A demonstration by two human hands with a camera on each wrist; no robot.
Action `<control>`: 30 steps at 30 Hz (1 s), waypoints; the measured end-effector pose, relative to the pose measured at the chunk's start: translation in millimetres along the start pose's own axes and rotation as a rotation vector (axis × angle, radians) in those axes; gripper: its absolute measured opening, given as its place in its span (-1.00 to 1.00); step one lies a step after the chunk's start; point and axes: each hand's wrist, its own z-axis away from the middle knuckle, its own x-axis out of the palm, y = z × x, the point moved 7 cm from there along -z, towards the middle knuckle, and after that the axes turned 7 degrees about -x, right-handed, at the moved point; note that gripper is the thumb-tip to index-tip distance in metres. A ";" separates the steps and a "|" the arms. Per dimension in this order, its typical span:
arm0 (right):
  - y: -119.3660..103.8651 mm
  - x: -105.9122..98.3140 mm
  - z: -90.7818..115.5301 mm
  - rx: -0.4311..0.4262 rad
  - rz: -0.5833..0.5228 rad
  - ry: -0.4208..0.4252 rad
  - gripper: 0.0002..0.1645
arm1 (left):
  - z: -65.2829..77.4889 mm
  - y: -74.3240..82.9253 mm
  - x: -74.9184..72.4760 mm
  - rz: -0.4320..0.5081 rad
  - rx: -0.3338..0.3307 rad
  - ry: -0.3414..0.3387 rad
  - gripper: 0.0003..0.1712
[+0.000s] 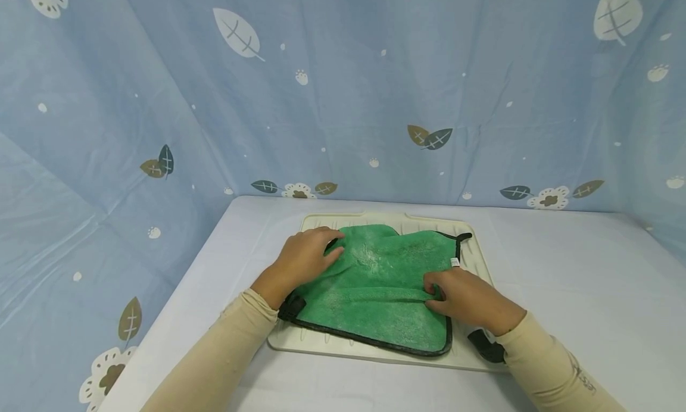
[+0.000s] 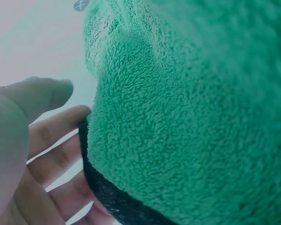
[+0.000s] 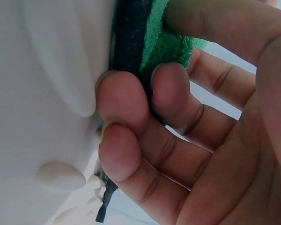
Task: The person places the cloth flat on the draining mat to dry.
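Note:
A plush green towel (image 1: 375, 263) with a black bound edge and a small white tag lies rumpled over a ridged cream tray, a fold running across it. My left hand (image 1: 302, 258) is at the towel's left side. In the left wrist view, the thumb stands apart from the towel, and the fairly straight fingers (image 2: 56, 154) reach behind the black edging. On the right side, my right hand (image 1: 466, 296) pinches the towel's edge. Its fingers (image 3: 124, 101) curl at the black border in the right wrist view, close to the tray surface.
The cream tray (image 1: 477, 364) shows around the towel and rests on a white-covered table (image 1: 579, 281). Blue curtains (image 1: 343, 102) with leaf and flower prints hang behind and at the left. A black strap (image 1: 486, 346) sits near the right wrist.

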 end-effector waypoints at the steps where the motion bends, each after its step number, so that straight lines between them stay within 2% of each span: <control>1: 0.1 -0.2 0.1 0.003 0.002 0.000 -0.73 | -0.1 0.5 -1.5 0.006 0.006 0.016 -0.59; 7: -0.3 -0.2 0.3 0.005 0.006 0.001 -0.73 | 0.3 0.7 -7.7 0.019 0.016 0.086 -0.62; 14: -1.1 0.0 0.5 0.000 0.006 0.008 -0.71 | 0.6 -3.9 -10.7 0.021 -0.041 0.107 -0.62; 21: -0.8 0.4 0.9 0.005 0.003 0.010 -0.70 | -0.1 -9.0 -9.6 0.017 -0.107 0.092 -0.67; 26: -1.1 0.8 1.3 0.004 0.000 0.009 -0.71 | -1.1 -9.8 -7.7 -0.024 -0.120 0.082 -0.76; 30: -1.3 0.3 1.4 0.003 0.004 0.011 -0.71 | -0.9 -10.0 -4.7 -0.028 -0.117 0.048 -0.62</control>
